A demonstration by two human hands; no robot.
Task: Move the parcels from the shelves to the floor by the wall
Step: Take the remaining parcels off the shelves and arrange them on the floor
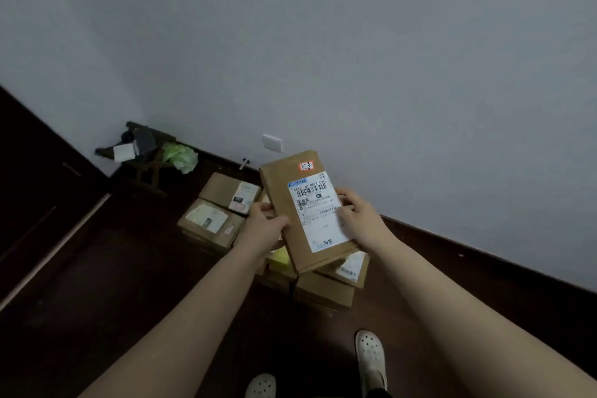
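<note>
I hold the parcel by its long edges, left hand and right hand gripping, above the boxes stacked below my hands. Set off-centre, it could slide off.

The left forearm, at 7 o'clock, and the right forearm, at 4 o'clock, are bare up to the frame edge. The left hand and right hand are bare too. At 6 o'clock are pale cream clogs with round holes across rounded toes. The right clog shows nearly whole, and the left clog is cut by the bottom edge.
</note>
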